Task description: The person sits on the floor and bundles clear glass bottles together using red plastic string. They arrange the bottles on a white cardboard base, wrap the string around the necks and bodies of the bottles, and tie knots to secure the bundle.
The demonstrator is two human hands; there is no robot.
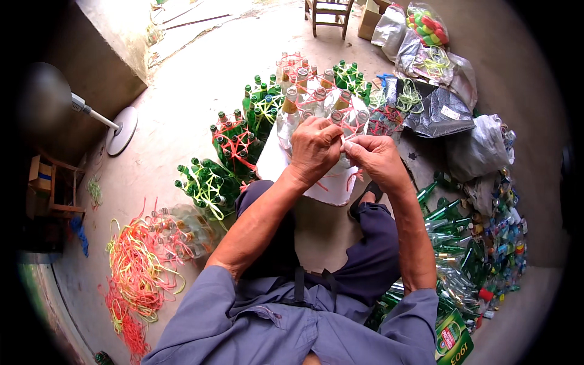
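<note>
A bundle of clear glass bottles (291, 99) stands upright on a white board or slab (328, 187) in front of me. Red plastic string (347, 109) criss-crosses between the bottle necks. My left hand (316, 146) and my right hand (377, 159) meet at the near side of this bundle. Fingertips of both are closed in a pinch on the string, almost touching each other. Loose red ends hang below the hands. The fingers hide the exact crossing of the strands.
Tied bundles of green bottles (207, 182) stand to the left. Nearby lie a heap of red and yellow string (137, 261) and a bundle of clear bottles (182, 231). Loose bottles (456, 243) pile up at right, below plastic bags (480, 146). A fan (121, 131) and a chair (328, 12) stand farther off.
</note>
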